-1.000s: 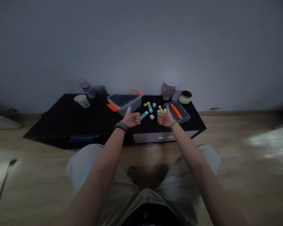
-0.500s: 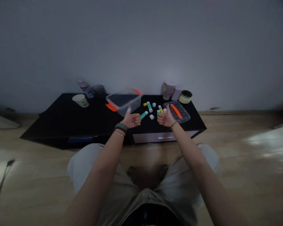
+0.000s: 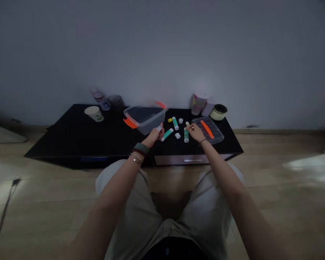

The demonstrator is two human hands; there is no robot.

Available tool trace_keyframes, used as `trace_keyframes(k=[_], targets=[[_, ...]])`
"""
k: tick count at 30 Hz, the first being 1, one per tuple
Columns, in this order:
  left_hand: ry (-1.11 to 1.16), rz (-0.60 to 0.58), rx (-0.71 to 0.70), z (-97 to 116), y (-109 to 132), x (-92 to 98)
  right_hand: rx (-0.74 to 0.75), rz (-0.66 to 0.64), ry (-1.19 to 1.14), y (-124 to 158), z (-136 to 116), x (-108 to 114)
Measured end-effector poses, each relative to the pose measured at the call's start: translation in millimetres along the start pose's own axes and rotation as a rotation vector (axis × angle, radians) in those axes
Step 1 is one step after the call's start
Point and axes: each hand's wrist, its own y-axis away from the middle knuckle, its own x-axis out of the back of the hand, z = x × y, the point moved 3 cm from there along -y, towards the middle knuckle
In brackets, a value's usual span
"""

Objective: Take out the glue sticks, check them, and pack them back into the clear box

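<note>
**Two hands pinch small pieces among glue sticks on a black low cabinet (image 3: 56, 150).**
The left hand (image 3: 154, 137) is curled narrowly around a small white-capped tube (image 3: 159, 128), just beside the front corner of a clear plastic box (image 3: 144, 118) with orange latches (image 3: 130, 123). The right hand (image 3: 195, 132) pinches a small yellow-and-white piece (image 3: 188, 124) in its fingertips, just above a green-labelled glue stick (image 3: 186, 135). Between the hands, at centre frame, lie a second green-labelled glue stick (image 3: 167, 134) and a white cap (image 3: 178, 135); a third glue stick (image 3: 175, 123) lies beyond them. A clear lid (image 3: 211, 131) with an orange strip sits right of the right hand. A paper cup (image 3: 94, 113) stands at upper left, and a dark-centred cream pot (image 3: 218, 112) at upper right.
</note>
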Motion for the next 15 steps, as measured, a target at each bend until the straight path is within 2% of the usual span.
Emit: trace_keyframes(k=[2,5,9,15], targets=[[-0.01,0.083,-0.057,-0.3,-3.8,6.4,0.023,0.019,0.299,1.8,6.1,-2.3],[0.002,0.174,-0.081,-7.5,-10.2,14.9,-0.033,-0.035,0.533,5.6,15.0,-11.6],[0.003,0.204,-0.062,-24.6,-18.2,15.7,-0.082,-0.065,0.615,6.7,18.1,-24.5],[0.0,0.154,-0.04,-37.8,-26.0,9.8,-0.087,-0.141,0.634,4.1,18.6,-37.3]])
